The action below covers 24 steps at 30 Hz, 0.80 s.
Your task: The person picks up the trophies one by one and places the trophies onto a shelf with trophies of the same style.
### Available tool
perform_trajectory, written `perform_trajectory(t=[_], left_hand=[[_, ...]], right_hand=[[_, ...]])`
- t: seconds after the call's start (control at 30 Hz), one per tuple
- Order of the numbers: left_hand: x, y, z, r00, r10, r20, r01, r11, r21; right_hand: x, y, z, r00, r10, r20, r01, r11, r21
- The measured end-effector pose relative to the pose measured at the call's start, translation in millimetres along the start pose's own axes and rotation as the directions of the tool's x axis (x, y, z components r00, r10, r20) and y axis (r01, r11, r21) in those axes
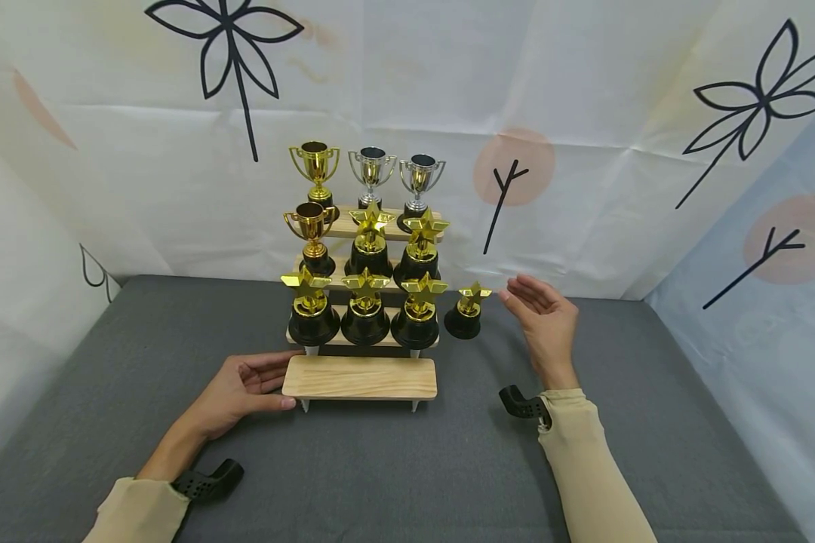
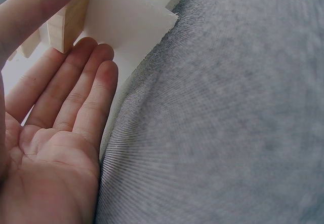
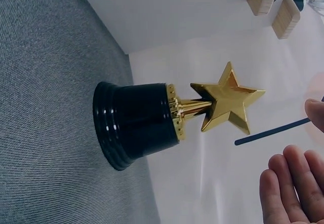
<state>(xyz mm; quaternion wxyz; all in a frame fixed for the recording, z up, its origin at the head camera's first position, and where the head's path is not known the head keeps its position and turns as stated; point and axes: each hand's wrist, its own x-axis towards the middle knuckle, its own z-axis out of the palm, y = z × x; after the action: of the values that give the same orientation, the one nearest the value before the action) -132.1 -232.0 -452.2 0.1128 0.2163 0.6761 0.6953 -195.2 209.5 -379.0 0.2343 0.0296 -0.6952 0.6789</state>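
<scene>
A tiered wooden display stand (image 1: 360, 377) on the table bears several trophies. My left hand (image 1: 247, 385) is at the left end of its lowest board, fingers extended; in the left wrist view the fingertips (image 2: 104, 51) reach the board's end and the white side support (image 2: 126, 21). Right of the stand, a gold star trophy (image 1: 465, 320) with a black base stands upright on the table. Close by on its right is my right hand (image 1: 543, 324), fingers loosely extended and holding nothing. The right wrist view shows a gap between this star trophy (image 3: 147, 117) and the fingers (image 3: 298, 183).
Gold star trophies (image 1: 364, 317) fill the third tier. Above stand a bronze-gold cup (image 1: 312, 226) with two star trophies, then a gold cup (image 1: 315, 170) and two silver cups (image 1: 372, 170) at the top. A patterned white cloth (image 1: 407, 75) hangs behind the grey table (image 1: 380, 467).
</scene>
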Motion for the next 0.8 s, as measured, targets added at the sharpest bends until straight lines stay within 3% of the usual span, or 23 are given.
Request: perform_trajectory(t=[0.8], left_hand=[[-0.1, 0.8, 0.0, 1.0, -0.005, -0.005, 0.005, 1.0, 0.0]], right_hand=[[-2.8, 25.4, 2.2, 0.991, 0.099, 0.092, -0.098, 0.995, -0.02]])
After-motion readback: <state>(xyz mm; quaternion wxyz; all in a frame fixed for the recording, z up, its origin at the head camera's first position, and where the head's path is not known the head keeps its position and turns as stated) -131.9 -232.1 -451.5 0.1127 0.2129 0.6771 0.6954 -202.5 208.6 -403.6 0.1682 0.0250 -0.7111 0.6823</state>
